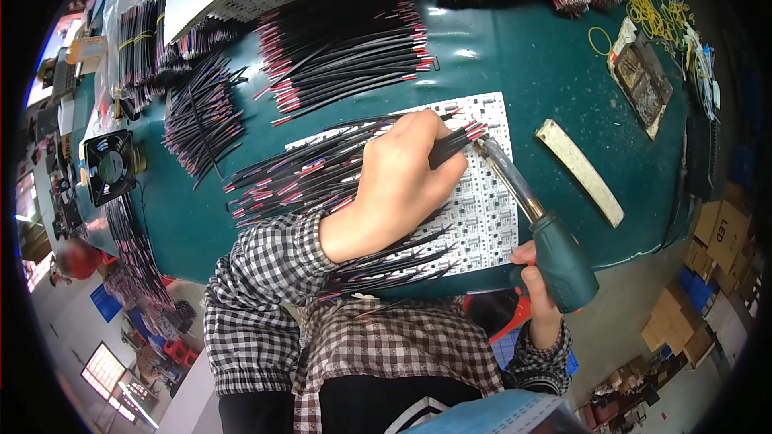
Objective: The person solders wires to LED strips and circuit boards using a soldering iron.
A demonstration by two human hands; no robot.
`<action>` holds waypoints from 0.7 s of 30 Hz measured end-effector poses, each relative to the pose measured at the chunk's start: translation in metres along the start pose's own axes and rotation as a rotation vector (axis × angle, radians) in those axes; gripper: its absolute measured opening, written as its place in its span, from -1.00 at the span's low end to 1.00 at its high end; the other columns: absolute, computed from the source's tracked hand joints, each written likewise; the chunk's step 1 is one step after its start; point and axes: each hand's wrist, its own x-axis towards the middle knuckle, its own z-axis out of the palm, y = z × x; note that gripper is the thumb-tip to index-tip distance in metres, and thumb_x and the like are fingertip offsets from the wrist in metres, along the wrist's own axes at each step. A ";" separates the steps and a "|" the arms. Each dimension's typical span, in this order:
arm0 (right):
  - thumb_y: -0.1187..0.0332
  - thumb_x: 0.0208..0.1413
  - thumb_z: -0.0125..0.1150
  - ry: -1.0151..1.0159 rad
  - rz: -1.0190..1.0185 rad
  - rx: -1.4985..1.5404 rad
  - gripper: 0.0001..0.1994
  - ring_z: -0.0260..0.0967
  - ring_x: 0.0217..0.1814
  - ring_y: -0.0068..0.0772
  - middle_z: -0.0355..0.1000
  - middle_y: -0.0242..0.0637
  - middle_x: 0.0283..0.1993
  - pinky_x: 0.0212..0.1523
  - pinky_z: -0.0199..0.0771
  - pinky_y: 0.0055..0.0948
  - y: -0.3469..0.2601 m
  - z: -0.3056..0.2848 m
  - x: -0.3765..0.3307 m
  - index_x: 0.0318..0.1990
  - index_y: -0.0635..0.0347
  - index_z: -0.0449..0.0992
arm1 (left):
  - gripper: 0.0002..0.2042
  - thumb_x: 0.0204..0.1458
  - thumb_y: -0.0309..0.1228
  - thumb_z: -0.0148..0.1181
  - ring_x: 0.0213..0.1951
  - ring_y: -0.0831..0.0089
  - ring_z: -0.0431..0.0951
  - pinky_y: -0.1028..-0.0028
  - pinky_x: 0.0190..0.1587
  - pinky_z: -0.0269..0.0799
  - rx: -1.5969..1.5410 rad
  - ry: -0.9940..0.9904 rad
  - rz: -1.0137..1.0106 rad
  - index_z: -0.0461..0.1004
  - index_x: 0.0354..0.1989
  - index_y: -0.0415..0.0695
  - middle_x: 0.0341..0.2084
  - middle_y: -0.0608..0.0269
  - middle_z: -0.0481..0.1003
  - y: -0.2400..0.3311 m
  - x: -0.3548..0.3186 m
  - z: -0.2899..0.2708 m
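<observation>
My left hand (396, 178) is closed round a small bundle of black cables (457, 143), whose red and white wire ends point to the right. In my right hand (542, 296) is a green-handled soldering gun (564, 264). Its metal tip reaches up and left to the wire ends; whether it touches them I cannot tell. Beneath both lies a white sheet of small circuit boards (492, 229). More loose black cables (297, 185) spread under and left of my left hand, and others (386, 265) lie below my wrist.
A large row of cables (346, 48) lies beyond, with another pile (205, 116) to its left. Right of the sheet sit a curved pale strip (581, 173) and a dirty tray (641, 80). Yellow bands (659, 0) lie at the far right. A small black fan (110, 167) stands left.
</observation>
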 end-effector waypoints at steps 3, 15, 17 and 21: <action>0.32 -0.06 0.39 0.007 -0.012 0.014 -0.74 0.46 -0.24 -0.22 0.56 -0.31 -0.33 -0.06 0.43 -0.26 0.000 0.001 0.000 -0.24 0.28 0.59 | -0.83 -0.17 -0.52 0.27 -0.50 0.07 0.51 0.24 -0.45 0.42 -0.006 0.003 0.011 0.38 -0.45 -0.26 -0.55 0.03 0.45 -0.001 0.001 0.000; 0.37 -0.11 0.40 0.021 -0.030 -0.012 -0.74 0.46 -0.27 -0.21 0.55 -0.30 -0.35 -0.04 0.44 -0.26 -0.004 0.003 0.003 -0.24 0.27 0.59 | -0.84 -0.18 -0.54 0.26 -0.49 0.07 0.52 0.24 -0.44 0.42 0.003 -0.005 -0.009 0.39 -0.46 -0.27 -0.56 0.01 0.45 0.001 0.002 -0.001; 0.37 -0.11 0.41 0.013 -0.041 -0.091 -0.76 0.46 -0.27 -0.19 0.55 -0.29 -0.34 -0.08 0.45 -0.27 -0.003 0.002 0.000 -0.27 0.25 0.59 | -0.84 -0.18 -0.55 0.30 -0.60 0.36 0.40 0.41 -0.50 0.30 -0.031 0.037 -0.021 0.38 -0.53 -0.22 -0.65 0.19 0.38 0.000 0.003 0.001; 0.36 -0.11 0.41 -0.011 -0.011 -0.141 -0.77 0.46 -0.26 -0.20 0.55 -0.29 -0.34 -0.13 0.47 -0.28 -0.001 0.001 -0.004 -0.29 0.25 0.59 | -0.84 -0.17 -0.55 0.30 -0.60 0.36 0.40 0.41 -0.50 0.30 -0.031 0.045 -0.017 0.39 -0.52 -0.22 -0.65 0.19 0.38 -0.001 0.002 0.001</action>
